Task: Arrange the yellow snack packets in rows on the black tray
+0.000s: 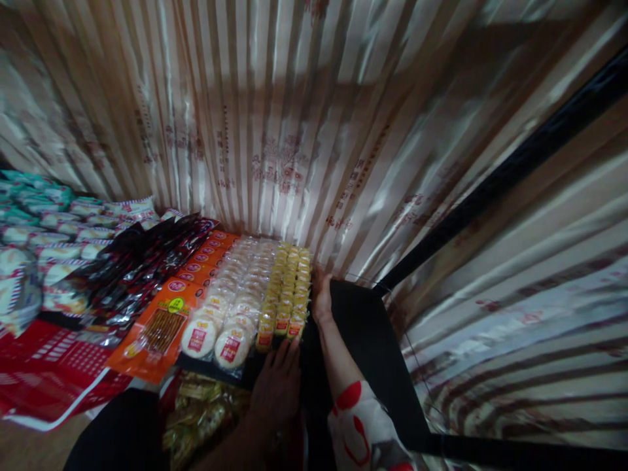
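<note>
Rows of small yellow wrapped snack packs (287, 288) stand on a black shelf. My left hand (280, 373) lies at their front edge, its fingers stretched out and touching the front packs. Along their right side rests my right hand (321, 297), fingers extended and pointing away from me; its fingertips are partly hidden. Its sleeve is white with red patches. Left of the yellow packs are two rows of round white crackers (233, 343) in clear wrappers. Beside those lies a row of overlapping orange snack bags (161, 327) holding brown sticks.
Dark red and black packets (147, 261) and white bread-like packs (73, 235) fill the left side. A red basket (49, 366) and a bag of gold-wrapped items (196, 409) are below. A pleated printed curtain (284, 131) hangs behind; a black bar (490, 190) slants at right.
</note>
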Available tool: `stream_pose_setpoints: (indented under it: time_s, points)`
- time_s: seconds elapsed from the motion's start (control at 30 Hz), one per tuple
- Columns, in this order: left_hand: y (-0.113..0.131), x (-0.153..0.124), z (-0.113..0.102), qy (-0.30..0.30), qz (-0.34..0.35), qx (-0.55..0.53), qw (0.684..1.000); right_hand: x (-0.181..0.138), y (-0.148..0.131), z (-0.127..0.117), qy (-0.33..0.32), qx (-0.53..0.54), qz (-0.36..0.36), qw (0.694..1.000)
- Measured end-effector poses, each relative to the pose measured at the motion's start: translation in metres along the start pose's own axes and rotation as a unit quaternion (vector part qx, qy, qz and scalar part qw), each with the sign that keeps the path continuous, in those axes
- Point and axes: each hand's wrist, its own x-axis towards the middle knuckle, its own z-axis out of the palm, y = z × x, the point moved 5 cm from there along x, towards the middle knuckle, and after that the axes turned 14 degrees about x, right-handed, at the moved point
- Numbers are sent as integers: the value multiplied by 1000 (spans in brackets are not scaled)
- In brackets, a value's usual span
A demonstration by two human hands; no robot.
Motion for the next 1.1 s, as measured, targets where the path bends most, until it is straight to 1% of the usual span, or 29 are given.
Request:
stream_pose_setpoints:
  time_s: [0.1,0.17,0.3,0.4,0.5,0.6,0.7,0.77,0.87,0.93,1.03,1.1]
  points:
    - [-1,0,0,-9,6,-5,1000,-30,-7,-9,9,-16,-26,999]
    - [-1,-1,0,-15,12,-12,1000,-54,-13,-10,-8,-70,-48,996]
    - [-2,-2,1,-22,10,-27,999,-97,-20,-5,-49,-198,-29,979]
    - [-2,-2,2,-24,-2,-37,999,-116,-22,-1,-58,-259,-28,964]
    - [-1,-1,1,-8,-3,-48,999,-123,-18,3,-78,-300,-35,950]
    - [-1,-1,-1,36,2,-63,997,-124,-14,6,-88,-338,-50,936]
    - [-7,-6,-6,94,-21,-90,991,-123,-14,6,-89,-362,-67,925]
    - [-12,-13,-11,117,-50,-103,987,-122,-14,7,-89,-371,-71,922]
    - [-20,-28,-20,125,-113,-105,980,-122,-15,7,-84,-375,-71,921]
    - [-23,-37,-21,113,-149,-108,976,-123,-15,8,-84,-374,-70,921]
    - [-23,-39,-13,97,-167,-113,975,-123,-15,9,-84,-372,-66,922]
    - [-23,-36,-4,103,-165,-111,975,-122,-15,9,-80,-372,-66,923]
